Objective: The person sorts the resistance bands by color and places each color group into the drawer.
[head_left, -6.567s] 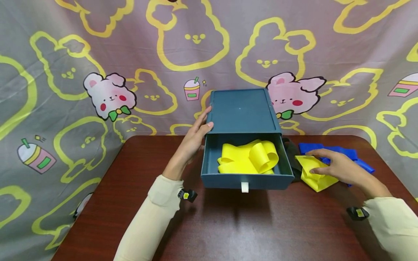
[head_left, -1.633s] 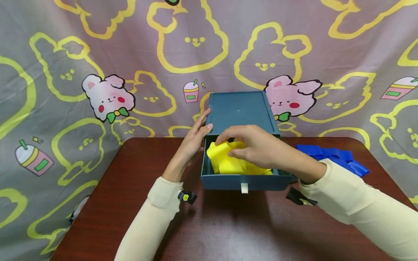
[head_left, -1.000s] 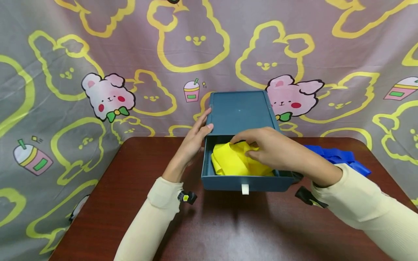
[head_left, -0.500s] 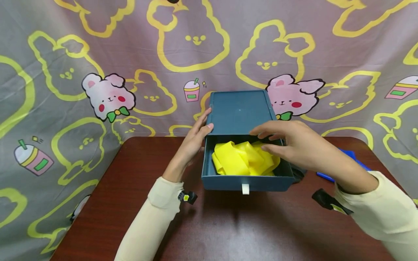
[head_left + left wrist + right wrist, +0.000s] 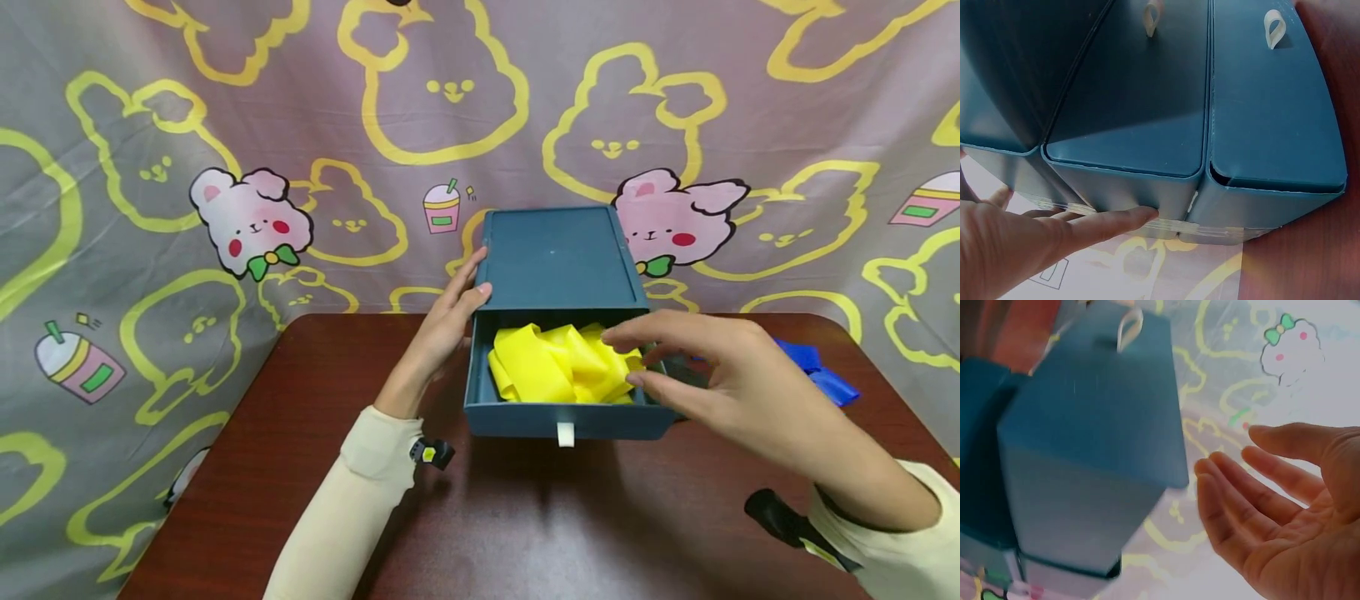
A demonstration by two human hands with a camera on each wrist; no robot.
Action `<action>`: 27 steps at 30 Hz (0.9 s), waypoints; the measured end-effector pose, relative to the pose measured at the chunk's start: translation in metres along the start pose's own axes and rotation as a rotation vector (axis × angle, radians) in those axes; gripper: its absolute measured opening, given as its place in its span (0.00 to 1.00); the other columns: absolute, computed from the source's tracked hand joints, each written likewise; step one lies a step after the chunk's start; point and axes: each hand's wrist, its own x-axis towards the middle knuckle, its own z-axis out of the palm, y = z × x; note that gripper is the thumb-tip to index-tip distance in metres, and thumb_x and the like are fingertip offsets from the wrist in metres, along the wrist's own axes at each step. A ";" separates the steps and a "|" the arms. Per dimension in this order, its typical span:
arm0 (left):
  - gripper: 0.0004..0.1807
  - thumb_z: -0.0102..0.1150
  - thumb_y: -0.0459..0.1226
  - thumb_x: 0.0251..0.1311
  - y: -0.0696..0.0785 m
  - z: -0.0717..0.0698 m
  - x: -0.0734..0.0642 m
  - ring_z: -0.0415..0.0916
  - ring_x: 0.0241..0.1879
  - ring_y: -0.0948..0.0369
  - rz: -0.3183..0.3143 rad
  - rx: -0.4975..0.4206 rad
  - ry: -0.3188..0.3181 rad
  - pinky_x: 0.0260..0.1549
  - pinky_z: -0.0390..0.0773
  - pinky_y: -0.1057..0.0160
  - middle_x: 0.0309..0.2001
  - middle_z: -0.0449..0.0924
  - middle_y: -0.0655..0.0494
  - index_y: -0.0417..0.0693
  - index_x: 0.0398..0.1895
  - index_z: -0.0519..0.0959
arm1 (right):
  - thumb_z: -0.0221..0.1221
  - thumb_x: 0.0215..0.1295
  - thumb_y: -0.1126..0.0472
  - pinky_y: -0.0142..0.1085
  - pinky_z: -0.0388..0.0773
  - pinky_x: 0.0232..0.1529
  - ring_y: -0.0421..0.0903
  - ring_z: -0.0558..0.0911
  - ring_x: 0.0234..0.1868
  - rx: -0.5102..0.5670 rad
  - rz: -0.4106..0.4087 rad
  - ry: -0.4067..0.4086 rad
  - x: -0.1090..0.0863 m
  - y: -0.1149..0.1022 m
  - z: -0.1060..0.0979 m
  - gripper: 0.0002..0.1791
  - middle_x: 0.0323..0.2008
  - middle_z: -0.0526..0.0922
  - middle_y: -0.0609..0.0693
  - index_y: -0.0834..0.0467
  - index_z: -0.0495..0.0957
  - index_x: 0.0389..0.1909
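Observation:
A blue drawer unit (image 5: 558, 258) stands at the table's back, its top drawer (image 5: 570, 421) pulled out. Loose folds of wide, flat yellow bands (image 5: 536, 367) fill that drawer. My left hand (image 5: 442, 325) rests along the unit's left side, thumb at the top edge. In the left wrist view, its outstretched fingers (image 5: 1116, 224) lie against the unit's side wall. Over the drawer's right side is my right hand (image 5: 731, 383), fingers loosely bent and holding nothing. The right wrist view has the same hand (image 5: 1272, 519) palm up, apart from the open drawer's outer wall (image 5: 1097, 425).
Flat blue bands (image 5: 825, 379) lie on the brown table (image 5: 337, 367) to the right, partly behind my right hand. A patterned curtain (image 5: 450, 75) hangs behind the table. Closed drawers with white loop pulls (image 5: 1274, 28) show in the left wrist view.
My right hand carried the yellow band from the table into the drawer and let it go. It has since drawn back to the right. The left hand has stayed in place.

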 end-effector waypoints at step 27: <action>0.32 0.49 0.52 0.78 0.001 0.001 -0.001 0.61 0.77 0.45 0.009 0.001 0.007 0.60 0.75 0.29 0.86 0.44 0.62 0.82 0.81 0.55 | 0.72 0.55 0.77 0.23 0.84 0.35 0.34 0.86 0.38 0.187 -0.095 0.019 -0.045 -0.006 0.072 0.29 0.44 0.90 0.46 0.54 0.85 0.57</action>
